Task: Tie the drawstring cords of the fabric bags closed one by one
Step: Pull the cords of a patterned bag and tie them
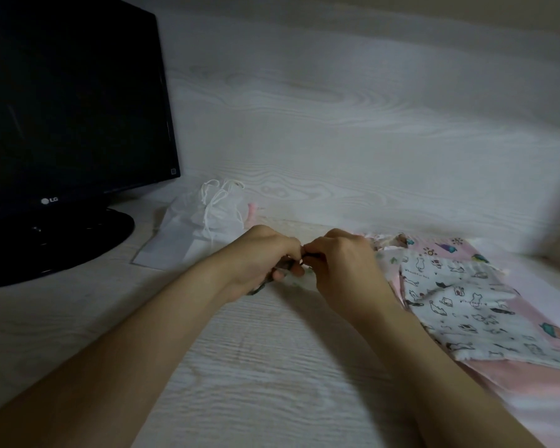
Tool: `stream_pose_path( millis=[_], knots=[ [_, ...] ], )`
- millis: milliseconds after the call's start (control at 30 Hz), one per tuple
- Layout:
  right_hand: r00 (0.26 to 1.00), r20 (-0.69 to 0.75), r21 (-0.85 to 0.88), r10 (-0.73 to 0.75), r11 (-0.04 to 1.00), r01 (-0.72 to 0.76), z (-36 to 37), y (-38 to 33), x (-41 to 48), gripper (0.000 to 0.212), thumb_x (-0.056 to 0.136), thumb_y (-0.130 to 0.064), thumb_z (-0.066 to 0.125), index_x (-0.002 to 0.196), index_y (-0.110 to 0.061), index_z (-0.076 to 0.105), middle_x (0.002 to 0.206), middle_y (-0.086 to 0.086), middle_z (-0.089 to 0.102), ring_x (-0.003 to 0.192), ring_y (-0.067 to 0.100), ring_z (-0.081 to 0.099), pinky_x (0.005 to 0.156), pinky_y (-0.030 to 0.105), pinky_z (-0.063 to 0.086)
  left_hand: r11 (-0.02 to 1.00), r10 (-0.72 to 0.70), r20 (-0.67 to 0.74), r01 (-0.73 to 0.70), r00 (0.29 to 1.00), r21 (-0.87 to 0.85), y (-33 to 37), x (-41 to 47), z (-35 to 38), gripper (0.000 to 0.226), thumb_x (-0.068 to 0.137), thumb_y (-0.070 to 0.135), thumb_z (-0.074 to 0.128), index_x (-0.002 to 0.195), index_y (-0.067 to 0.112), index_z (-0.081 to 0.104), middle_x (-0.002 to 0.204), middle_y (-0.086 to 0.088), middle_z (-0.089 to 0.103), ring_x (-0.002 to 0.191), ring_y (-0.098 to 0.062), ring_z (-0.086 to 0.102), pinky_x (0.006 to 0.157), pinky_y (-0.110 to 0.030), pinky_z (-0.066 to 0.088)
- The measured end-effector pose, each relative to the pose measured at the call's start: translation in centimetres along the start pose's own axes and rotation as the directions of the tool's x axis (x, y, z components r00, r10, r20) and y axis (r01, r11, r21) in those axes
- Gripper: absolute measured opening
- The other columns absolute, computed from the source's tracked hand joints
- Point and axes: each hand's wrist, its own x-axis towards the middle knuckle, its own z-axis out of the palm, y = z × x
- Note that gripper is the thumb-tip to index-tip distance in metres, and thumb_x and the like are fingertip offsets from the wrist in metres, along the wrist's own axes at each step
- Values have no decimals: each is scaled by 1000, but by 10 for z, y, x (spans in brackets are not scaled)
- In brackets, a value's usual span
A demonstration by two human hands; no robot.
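My left hand and my right hand meet over the middle of the desk. Both pinch a dark drawstring cord of a small pale patterned fabric bag, which lies mostly hidden under the hands. The fingers of both hands are curled round the cord. To the right lies a pile of flat fabric bags: a white one with a cat print on top of pink ones. A white drawstring bag with looped white cords lies behind the left hand.
A black monitor on a round black stand fills the left. A white wood-grain desk runs toward me, with a wood-grain wall panel behind. White paper lies under the white bag.
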Motion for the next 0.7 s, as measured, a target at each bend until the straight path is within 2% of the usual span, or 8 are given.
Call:
stream_pose_path(
  millis=[133,200,300,400,467,533,600,700],
  knots=[
    [1000,-21,7,-8,1000,9,-4,-4,-1,17,82,-10,67,89,-18,81,78,6,68,68,24,64,62,40,53,994,-2,-59,-4,998,-108,2,-1,1,41,79,-4,64,119,-12,67,111,-26,67,77,-21,66,56,-29,35],
    [999,-34,43,4,999,-2,-5,-8,-2,14,78,-8,72,82,-18,80,74,1,71,65,17,62,62,35,52,998,-11,-120,4,993,-60,4,-4,0,45,81,-8,68,124,2,65,112,-19,66,75,-18,65,58,-28,39],
    [996,18,176,82,981,-84,-8,-13,-3,13,80,-10,77,83,-22,81,73,-10,71,67,9,61,61,14,43,991,33,-196,-6,980,134,3,-6,-2,51,76,0,79,117,26,63,127,-4,56,99,-15,63,67,-24,47],
    [991,69,239,113,963,-126,-7,-15,-4,11,83,-12,75,83,-23,79,73,-12,72,71,7,64,63,16,47,941,171,-198,-100,965,323,-3,-4,-6,49,69,8,84,103,37,64,144,0,47,126,-22,60,73,-24,48],
    [986,86,260,139,953,-157,-7,-14,-5,11,84,-13,73,81,-23,78,71,-11,72,68,7,65,65,24,50,883,286,-205,-175,936,435,-4,-4,-11,42,72,6,82,98,34,66,135,6,50,105,-22,70,70,-26,54],
    [973,104,307,206,924,-229,-7,-11,-5,10,85,-15,73,80,-23,77,67,-10,71,64,7,65,64,27,52,867,339,-216,-215,916,449,-3,-6,-14,33,75,2,80,93,27,69,112,11,59,89,-22,72,69,-33,62],
    [947,141,398,287,860,-320,-6,-7,-5,11,87,-17,74,78,-22,76,64,-7,70,57,8,62,61,29,52,848,378,-196,-253,905,466,-2,-6,-14,29,75,0,79,83,25,68,102,4,72,90,-19,72,75,-37,62],
    [910,212,518,357,748,-414,-7,-6,-6,13,89,-17,73,77,-19,76,60,-1,68,54,10,56,59,35,49,810,387,-108,-281,916,516,-3,-6,-12,29,75,2,80,72,26,63,101,4,75,98,-11,68,87,-23,48]
  ],
)
